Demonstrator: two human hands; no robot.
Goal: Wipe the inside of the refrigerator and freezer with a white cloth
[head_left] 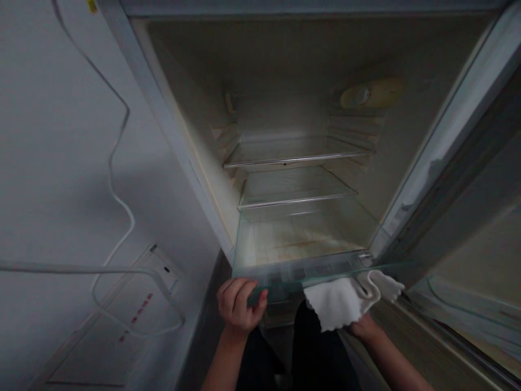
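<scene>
A clear glass shelf (280, 281) with a greenish edge reaches out of the open fridge over my knees. My left hand (241, 305) is closed around its front left corner, fingers on top and thumb at the front edge. White cloth (337, 301) with a scalloped border drapes at the front right of the glass. Behind and below that cloth is my right hand (361, 327); its fingers are mostly covered, but it is closed on the cloth. Whether it also grips the glass is hidden.
Inside the fridge (183, 125), an upper glass shelf (301, 149) and a lower glass shelf (297, 184) sit on side ribs. The open door (468, 228) stands at right. A white cable (118, 201) hangs at left, beside a panel with red marks (109, 326).
</scene>
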